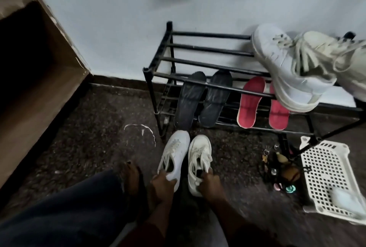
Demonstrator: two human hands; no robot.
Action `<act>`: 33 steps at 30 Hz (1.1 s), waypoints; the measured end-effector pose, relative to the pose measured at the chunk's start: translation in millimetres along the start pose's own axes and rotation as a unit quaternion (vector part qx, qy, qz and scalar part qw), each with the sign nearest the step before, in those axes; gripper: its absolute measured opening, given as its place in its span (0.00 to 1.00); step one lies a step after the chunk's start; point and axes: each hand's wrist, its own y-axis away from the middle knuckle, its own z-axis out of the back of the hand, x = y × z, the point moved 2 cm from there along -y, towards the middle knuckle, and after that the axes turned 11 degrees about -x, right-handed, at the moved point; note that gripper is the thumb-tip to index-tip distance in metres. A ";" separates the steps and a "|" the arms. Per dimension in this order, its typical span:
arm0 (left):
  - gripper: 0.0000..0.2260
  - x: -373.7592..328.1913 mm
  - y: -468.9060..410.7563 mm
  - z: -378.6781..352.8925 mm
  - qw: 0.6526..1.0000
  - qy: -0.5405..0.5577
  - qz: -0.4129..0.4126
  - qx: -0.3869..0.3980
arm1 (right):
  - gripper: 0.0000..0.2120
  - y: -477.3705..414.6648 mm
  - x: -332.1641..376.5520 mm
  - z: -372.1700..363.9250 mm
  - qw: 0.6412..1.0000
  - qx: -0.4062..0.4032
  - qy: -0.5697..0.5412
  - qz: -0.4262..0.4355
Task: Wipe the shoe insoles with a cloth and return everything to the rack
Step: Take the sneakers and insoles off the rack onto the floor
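Your left hand (pixel 158 184) grips the heel of a white lace-up sneaker (pixel 176 151), fingers (pixel 168 179) curled round it. Your right hand (pixel 210 184) grips the heel of a matching cream lace-up sneaker (pixel 199 157) touching it. Both stand on the floor. Just beyond your fingers stands a black metal bar rack (pixel 210 48). Its lower shelf holds two dark grey foam insoles (pixel 190 98) and two red foam insoles (pixel 250 102). To the right of your fingers, a white perforated plastic basket (pixel 324 167) holds a pale, blurred cloth (pixel 344 201).
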 end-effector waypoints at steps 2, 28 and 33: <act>0.23 -6.2 -17.2 -18.9 1.000 -0.019 0.010 0.010 | 0.09 -20.7 -1.7 -9.2 1.000 -0.006 0.006 0.001; 0.09 -111.8 38.5 18.8 0.974 0.079 -0.081 -0.195 | 0.12 12.5 3.2 53.7 0.974 -0.226 -0.003 0.030; 0.13 -204.8 90.1 58.9 0.938 0.184 -0.205 -0.211 | 0.08 40.2 -0.7 161.3 0.887 -0.446 0.038 0.110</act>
